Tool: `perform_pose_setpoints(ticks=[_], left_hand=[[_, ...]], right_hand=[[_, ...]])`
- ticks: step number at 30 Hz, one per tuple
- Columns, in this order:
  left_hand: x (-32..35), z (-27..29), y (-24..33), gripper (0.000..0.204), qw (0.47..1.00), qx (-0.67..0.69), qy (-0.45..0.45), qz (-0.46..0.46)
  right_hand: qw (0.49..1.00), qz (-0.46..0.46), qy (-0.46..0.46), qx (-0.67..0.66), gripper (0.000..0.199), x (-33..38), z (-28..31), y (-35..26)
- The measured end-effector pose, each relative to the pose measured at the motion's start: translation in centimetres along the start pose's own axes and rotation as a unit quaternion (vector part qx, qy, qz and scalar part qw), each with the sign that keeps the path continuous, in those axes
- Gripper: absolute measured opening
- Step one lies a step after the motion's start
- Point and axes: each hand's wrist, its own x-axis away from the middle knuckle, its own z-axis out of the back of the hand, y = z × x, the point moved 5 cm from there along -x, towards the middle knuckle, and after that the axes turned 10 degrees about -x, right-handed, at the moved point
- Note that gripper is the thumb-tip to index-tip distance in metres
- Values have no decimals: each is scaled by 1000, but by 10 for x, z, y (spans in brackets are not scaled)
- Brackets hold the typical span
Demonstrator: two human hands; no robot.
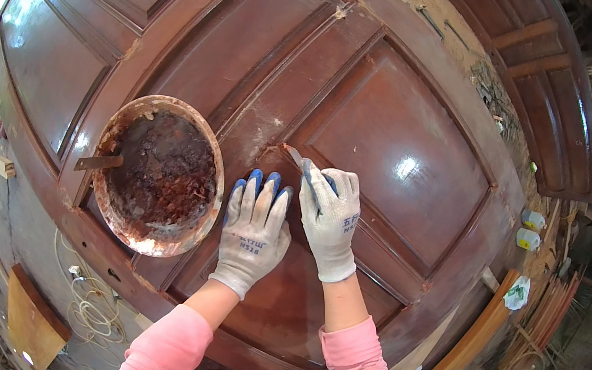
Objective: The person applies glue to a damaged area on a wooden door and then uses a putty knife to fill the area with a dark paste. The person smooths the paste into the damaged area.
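Note:
A dark red-brown panelled wooden door (404, 136) lies flat in front of me. My left hand (254, 236), in a white glove with blue fingertips, rests palm down on it, fingers stretched out. Beside it my right hand (329, 217), gloved alike, is closed around a small putty knife (292, 155). The blade tip, with reddish paste on it, is at a panel moulding near a scuffed, pale patch. To the left a round basin (100, 189) stands on the door, holding dark reddish-brown putty (167, 165). A flat scraper (98, 162) lies across its left rim.
Another panelled door (550, 94) is at the far right. Along the right lie a long wooden board (465, 340) and yellow-and-white containers (528, 239). At lower left are a coiled pale cable (94, 312), a wooden board (30, 321) and small wood blocks (4, 167).

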Motion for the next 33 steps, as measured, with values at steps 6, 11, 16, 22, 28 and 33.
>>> perform_pose_setpoints(ticks=[6,11,16,22,28,33], left_hand=[[-2,2,2,64,1000,4,1,-7],[-1,2,1,65,1000,1,-5,-10],[-2,1,2,65,1000,2,-11,-11],[-1,1,1,64,1000,-2,-15,-11],[-2,1,1,61,1000,15,-5,-17],[-1,0,1,59,1000,24,-8,-17]], right_hand=[[1000,6,-3,2,30,-2,-1,0],[999,-42,-16,-19,21,-13,3,-1],[997,-72,-38,-1,6,-42,4,7],[989,-89,-99,62,7,-69,2,-1],[983,-91,-144,64,10,-70,-4,-4],[982,-28,-173,77,10,-64,-7,-20]])
